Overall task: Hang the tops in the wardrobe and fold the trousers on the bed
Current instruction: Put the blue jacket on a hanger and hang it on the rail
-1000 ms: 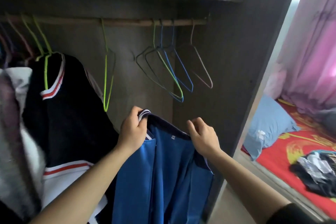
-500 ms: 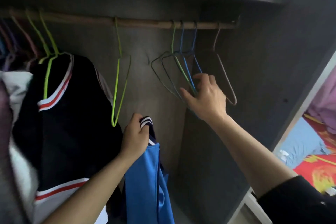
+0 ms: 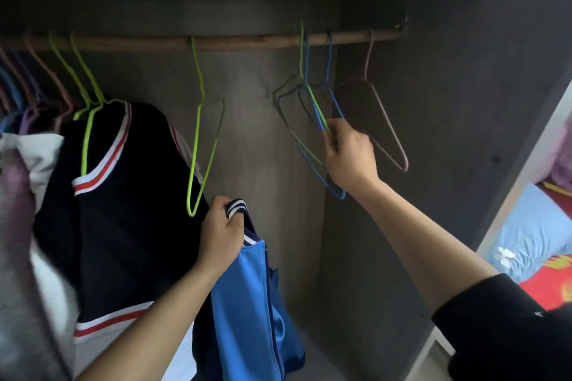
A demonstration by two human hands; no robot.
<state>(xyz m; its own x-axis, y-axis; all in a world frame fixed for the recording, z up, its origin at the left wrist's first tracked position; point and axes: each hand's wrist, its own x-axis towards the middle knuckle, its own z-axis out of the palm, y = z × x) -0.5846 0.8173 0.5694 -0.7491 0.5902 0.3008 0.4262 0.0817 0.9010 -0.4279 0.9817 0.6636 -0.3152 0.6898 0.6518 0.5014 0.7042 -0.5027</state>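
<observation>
Your left hand grips the blue top at its collar edge, fingers curled. Your right hand pinches the hanger cluster; bare rail lies left of it.

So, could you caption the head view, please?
Left hand grips a blue top by its striped collar; right hand pinches green and blue wire hangers on the wooden rail.

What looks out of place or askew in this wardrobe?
The empty green and blue wire hangers on the wooden rail hang bunched and crossed, looking tangled, where the right hand pinches them. The left hand grips a bright blue top by its striped collar. Nothing looks damaged.
</observation>
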